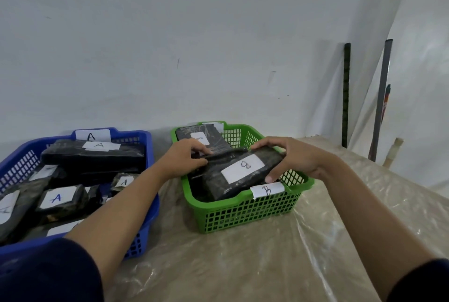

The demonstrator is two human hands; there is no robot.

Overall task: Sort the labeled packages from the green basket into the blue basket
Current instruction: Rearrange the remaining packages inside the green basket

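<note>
Head view. Green basket (243, 211) sits on the plastic-covered worktop (267, 253); blue basket (148, 194) is just beside it at its 9 o'clock.

Top package (239, 175), black wrap with a white label marked "B", lies tilted across the green basket's contents, its lower end against the near rim.

Left hand (182, 156): grip closed on the package's 10 o'clock edge, thumb and fingers pinching it.

Right hand (289, 156): grip closed over the 2 o'clock end, fingers along the far edge, thumb on the near side.

Second "B" package (201, 137) lies at 12 o'clock inside the green basket. "B" tag (267, 190) on its near rim.

Blue basket holds several black packages (94, 156) labelled "A"; "A" tag (92, 135) on its far rim.
</note>
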